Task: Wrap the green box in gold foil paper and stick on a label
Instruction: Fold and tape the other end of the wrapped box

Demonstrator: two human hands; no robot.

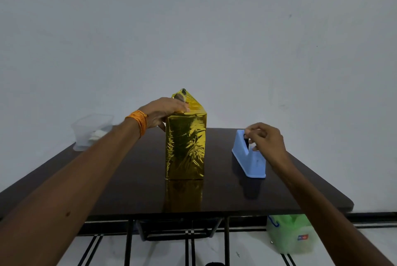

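The box (185,147) stands upright in the middle of the dark table (133,188), fully covered in gold foil, with loose foil flaps sticking up at its top. My left hand (163,112), with orange threads on the wrist, presses down on the top left of the foil and grips the box's upper edge. My right hand (265,138) is at the blue tape dispenser (250,158) to the right of the box, fingers pinched at the tape on its top. No green surface of the box shows. No label is visible.
A clear plastic container (91,131) with white pieces inside sits at the table's far left corner. A green plastic bag (290,233) lies on the floor under the table's right side. A grey wall rises right behind the table.
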